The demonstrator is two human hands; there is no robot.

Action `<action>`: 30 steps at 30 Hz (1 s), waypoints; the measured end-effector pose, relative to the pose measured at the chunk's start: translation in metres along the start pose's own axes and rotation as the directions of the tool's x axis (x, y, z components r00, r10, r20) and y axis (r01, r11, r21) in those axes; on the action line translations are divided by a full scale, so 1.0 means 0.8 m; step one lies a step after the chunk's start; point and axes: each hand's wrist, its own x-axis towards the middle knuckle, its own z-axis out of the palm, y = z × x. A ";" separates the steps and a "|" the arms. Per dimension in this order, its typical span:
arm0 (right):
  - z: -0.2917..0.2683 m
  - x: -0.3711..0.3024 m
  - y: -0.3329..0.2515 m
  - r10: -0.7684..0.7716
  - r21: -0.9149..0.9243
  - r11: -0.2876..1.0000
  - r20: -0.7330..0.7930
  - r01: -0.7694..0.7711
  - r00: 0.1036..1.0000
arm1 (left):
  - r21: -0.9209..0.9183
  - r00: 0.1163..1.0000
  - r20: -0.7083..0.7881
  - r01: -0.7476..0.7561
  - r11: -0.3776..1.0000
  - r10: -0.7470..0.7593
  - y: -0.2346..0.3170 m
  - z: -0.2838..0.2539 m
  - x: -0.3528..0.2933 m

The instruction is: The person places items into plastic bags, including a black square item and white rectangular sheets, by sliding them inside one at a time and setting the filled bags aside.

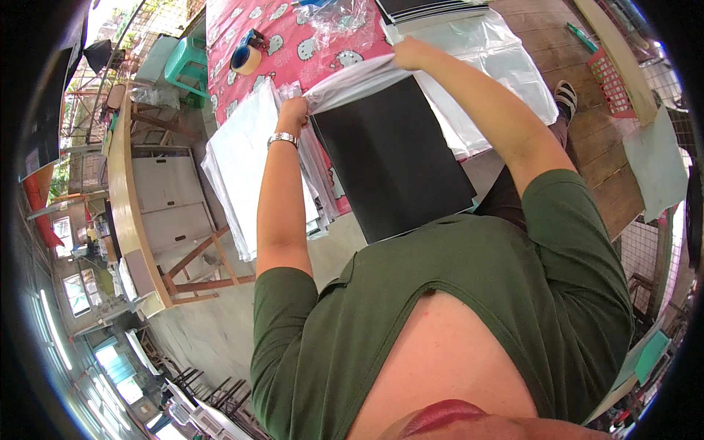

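A flat black rectangular panel [392,158] lies in front of my body, its near edge against my shirt. Along its far edge runs a bunched, clear plastic bag [352,81]. My left hand [295,114] is closed on the bag by the panel's far left corner. At the far right corner my right hand [412,55] pinches the other end of the plastic, which is stretched between both hands. Whether the panel sits inside the bag, I cannot tell. Left of it is a pile of white sheets [238,176], partly under my left forearm.
A tape dispenser [247,55] stands on the pink patterned tablecloth [282,51]. Crumpled clear plastic [337,26] lies farther back. Black panels [433,9] are stacked at the far edge, beside flat clear bags [499,62]. A green stool [187,66] stands left, a red basket [611,84] right.
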 end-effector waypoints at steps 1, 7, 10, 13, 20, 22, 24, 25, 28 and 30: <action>0.005 0.001 -0.004 0.040 0.037 0.999 -0.025 -0.039 0.999 | 0.027 1.000 -0.002 -0.001 1.000 0.001 0.001 0.002 0.004; -0.004 -0.033 -0.040 0.119 0.193 0.980 -0.398 -0.044 0.910 | -0.114 0.997 -0.052 0.049 0.992 -0.056 -0.025 -0.018 -0.004; -0.052 -0.044 -0.019 -0.148 -0.080 0.989 -0.455 0.125 0.878 | -0.091 0.982 -0.135 -0.145 0.985 0.132 0.014 -0.024 -0.040; -0.082 -0.058 -0.020 -0.164 -0.079 0.986 -0.425 0.144 0.890 | -0.163 0.961 -0.121 -0.265 0.950 0.247 0.042 -0.055 -0.072; -0.148 -0.092 -0.012 -0.063 0.170 0.975 -0.408 0.144 0.911 | -0.516 0.972 0.095 -0.138 0.846 0.217 0.089 -0.126 -0.146; -0.181 -0.120 -0.020 -0.076 0.749 0.653 -0.080 0.110 0.994 | -0.592 0.959 0.169 -0.087 0.801 0.229 0.083 -0.144 -0.170; -0.197 -0.161 -0.037 -0.243 0.958 0.285 0.088 -0.015 0.966 | -0.543 0.934 0.221 -0.120 0.831 0.279 0.069 -0.168 -0.172; -0.195 -0.172 -0.037 -0.283 0.962 0.273 0.058 0.023 0.957 | -0.537 0.884 0.306 -0.146 0.831 0.354 0.066 -0.169 -0.181; -0.182 -0.242 -0.056 -0.299 0.974 0.111 -0.158 0.198 0.941 | -0.541 0.768 0.541 0.004 0.841 0.344 0.052 -0.168 -0.207; -0.161 -0.262 -0.045 -0.333 0.983 0.024 -0.165 0.183 0.929 | -0.497 0.863 0.469 0.084 0.864 0.186 0.034 -0.155 -0.240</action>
